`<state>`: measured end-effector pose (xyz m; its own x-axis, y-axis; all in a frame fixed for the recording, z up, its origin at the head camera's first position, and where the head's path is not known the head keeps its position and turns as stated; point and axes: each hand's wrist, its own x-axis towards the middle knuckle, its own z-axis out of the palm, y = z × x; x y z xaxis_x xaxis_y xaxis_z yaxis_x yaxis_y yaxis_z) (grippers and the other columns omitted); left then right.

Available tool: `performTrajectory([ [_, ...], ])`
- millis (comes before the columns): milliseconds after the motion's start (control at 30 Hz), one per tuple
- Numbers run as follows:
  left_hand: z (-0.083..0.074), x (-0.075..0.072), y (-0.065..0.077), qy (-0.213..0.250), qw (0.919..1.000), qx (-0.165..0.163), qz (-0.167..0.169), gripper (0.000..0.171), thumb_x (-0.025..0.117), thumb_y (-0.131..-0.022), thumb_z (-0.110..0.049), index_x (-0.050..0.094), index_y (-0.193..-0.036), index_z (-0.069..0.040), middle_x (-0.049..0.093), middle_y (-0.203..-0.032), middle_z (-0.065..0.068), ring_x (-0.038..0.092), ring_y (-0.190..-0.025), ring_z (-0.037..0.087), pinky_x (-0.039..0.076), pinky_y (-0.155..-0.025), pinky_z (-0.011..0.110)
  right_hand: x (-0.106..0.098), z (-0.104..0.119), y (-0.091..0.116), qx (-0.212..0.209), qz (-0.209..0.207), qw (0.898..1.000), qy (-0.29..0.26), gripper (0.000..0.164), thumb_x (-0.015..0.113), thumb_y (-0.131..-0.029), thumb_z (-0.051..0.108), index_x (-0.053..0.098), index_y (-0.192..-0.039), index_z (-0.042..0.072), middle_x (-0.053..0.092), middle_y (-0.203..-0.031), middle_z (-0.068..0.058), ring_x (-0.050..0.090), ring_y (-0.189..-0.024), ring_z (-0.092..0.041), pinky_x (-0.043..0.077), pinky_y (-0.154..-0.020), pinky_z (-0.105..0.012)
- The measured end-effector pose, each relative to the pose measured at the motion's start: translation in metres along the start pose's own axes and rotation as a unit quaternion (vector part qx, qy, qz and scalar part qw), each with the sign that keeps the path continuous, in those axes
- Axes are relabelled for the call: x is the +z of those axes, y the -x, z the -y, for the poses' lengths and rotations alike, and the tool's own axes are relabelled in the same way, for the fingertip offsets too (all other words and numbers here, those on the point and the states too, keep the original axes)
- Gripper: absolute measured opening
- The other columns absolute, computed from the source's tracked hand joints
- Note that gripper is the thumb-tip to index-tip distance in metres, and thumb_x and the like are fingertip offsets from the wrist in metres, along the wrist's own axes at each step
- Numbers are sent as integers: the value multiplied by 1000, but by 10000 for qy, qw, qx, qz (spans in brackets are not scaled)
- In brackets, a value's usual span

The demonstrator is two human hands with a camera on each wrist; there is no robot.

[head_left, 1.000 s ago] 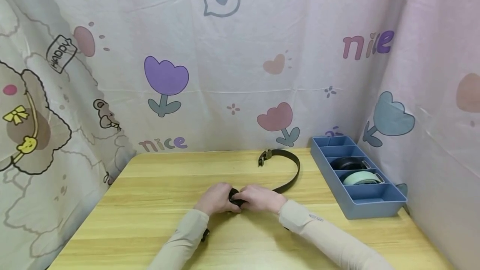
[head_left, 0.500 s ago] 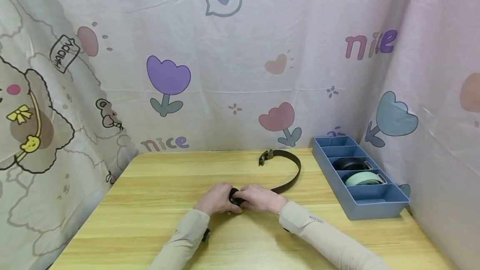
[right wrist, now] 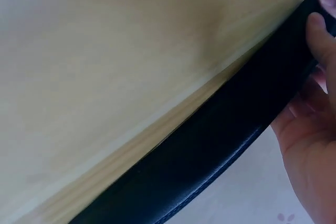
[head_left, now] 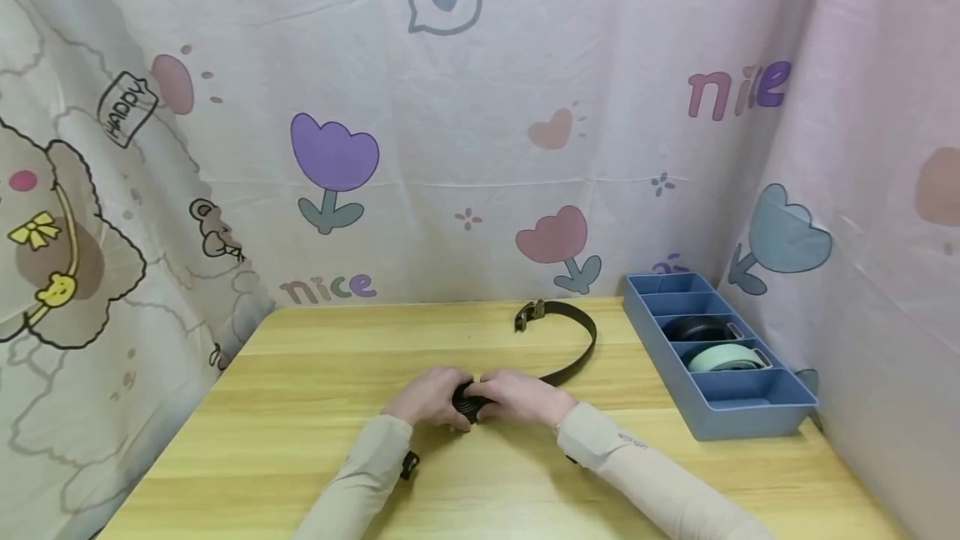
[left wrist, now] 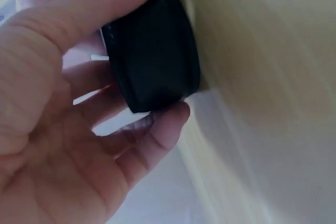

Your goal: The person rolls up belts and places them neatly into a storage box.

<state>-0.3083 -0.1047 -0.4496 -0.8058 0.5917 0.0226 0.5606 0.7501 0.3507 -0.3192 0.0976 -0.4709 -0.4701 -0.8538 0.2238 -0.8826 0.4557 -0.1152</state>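
A black belt (head_left: 576, 369) lies partly coiled on the wooden table. Its rolled part (left wrist: 155, 51) stands on edge between both hands, and the loose length curves away to the back right, ending in a metal buckle (head_left: 531, 312). My left hand (head_left: 431, 397) grips the roll from the left, thumb on one side and fingers curled round the other. On the right, my right hand (head_left: 521, 397) pinches the strap where it meets the roll. The right wrist view shows the flat strap (right wrist: 210, 124) running out past the thumb.
A blue divided box (head_left: 686, 407) stands at the table's right side. One compartment holds a coiled black belt (head_left: 697, 328), another a coiled mint-green belt (head_left: 723, 357). Patterned curtains (head_left: 465, 140) hang behind the table and along both sides.
The left hand has shifted slightly left with the roll, showing more of its coiled edge. The loose strap and buckle have been drawn slightly left. The right hand has barely moved.
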Motion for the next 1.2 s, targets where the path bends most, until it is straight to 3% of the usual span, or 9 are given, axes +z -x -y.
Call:
performTrajectory([
  [233, -4, 3, -2, 49, 9993, -344, -131, 42, 88, -64, -46, 64, -83, -17, 58, -74, -8, 50, -65, 9, 43, -61, 26, 0, 2, -2, -278, -15, 9995, 170, 20, 66, -93, 22, 66, -112, 16, 71, -92, 4, 64, -78, -2, 49, -75, -12],
  [467, -2, 4, -4, -34, 9999, 49, 110, 33, 87, -67, -28, 63, -90, -23, 59, -81, -11, 52, -73, 7, 44, -69, 25, -10, -1, 4, 116, 460, 9987, -161, 40, 70, -90, 18, 62, -129, 13, 70, -110, 1, 65, -97, -5, 49, -86, -17],
  [567, -1, 4, -3, 53, 9999, 43, 79, 36, 88, -68, -29, 63, -92, -22, 60, -84, -10, 53, -75, 8, 45, -71, 27, -10, -1, 3, -40, 303, 9995, -108, 31, 71, -90, 20, 66, -120, 14, 72, -102, 2, 65, -89, -3, 49, -80, -14],
  [700, -5, 5, -2, -122, 9993, -271, -213, 44, 89, -65, -44, 62, -87, -16, 60, -80, -5, 52, -71, 10, 46, -68, 30, -7, 0, -3, -249, 37, 9996, -85, 9, 70, -91, 20, 68, -99, 17, 70, -85, 6, 58, -71, 2, 44, -68, -9],
  [833, -7, 7, -3, -367, 9981, -347, -358, 43, 88, -64, -46, 60, -81, -17, 59, -76, -5, 51, -67, 10, 45, -65, 29, -4, 0, -5, -244, -1, 9997, -15, 6, 69, -91, 23, 65, -91, 19, 67, -78, 7, 50, -65, 4, 41, -63, -8],
  [900, -5, 6, -4, -350, 9987, -248, -267, 39, 88, -65, -40, 59, -82, -20, 58, -77, -7, 51, -68, 10, 44, -65, 28, -5, -1, -4, -169, 87, 9998, -47, 9, 70, -90, 23, 66, -98, 19, 69, -84, 7, 54, -69, 4, 43, -67, -9],
  [1067, 1, 1, -5, -164, 9996, 161, 137, 38, 89, -65, -24, 59, -88, -22, 59, -83, -9, 53, -76, 8, 45, -72, 28, -11, -1, 1, 151, 320, 9989, -319, 37, 74, -87, 15, 64, -123, 16, 72, -107, 3, 65, -92, -3, 49, -83, -16],
  [1133, 1, -1, -5, -129, 9993, 237, 244, 39, 89, -65, -21, 60, -91, -21, 61, -85, -9, 53, -78, 8, 46, -75, 28, -12, 0, 1, 180, 267, 9991, -272, 38, 75, -86, 15, 65, -122, 16, 72, -106, 2, 66, -94, -4, 49, -83, -17],
  [1200, 0, -2, -5, -51, 9996, 104, 256, 39, 89, -65, -24, 61, -92, -20, 61, -85, -9, 53, -78, 9, 46, -74, 29, -10, 1, 0, 100, 127, 9998, -113, 33, 76, -85, 17, 67, -116, 17, 72, -100, 3, 66, -89, -4, 50, -80, -17],
])
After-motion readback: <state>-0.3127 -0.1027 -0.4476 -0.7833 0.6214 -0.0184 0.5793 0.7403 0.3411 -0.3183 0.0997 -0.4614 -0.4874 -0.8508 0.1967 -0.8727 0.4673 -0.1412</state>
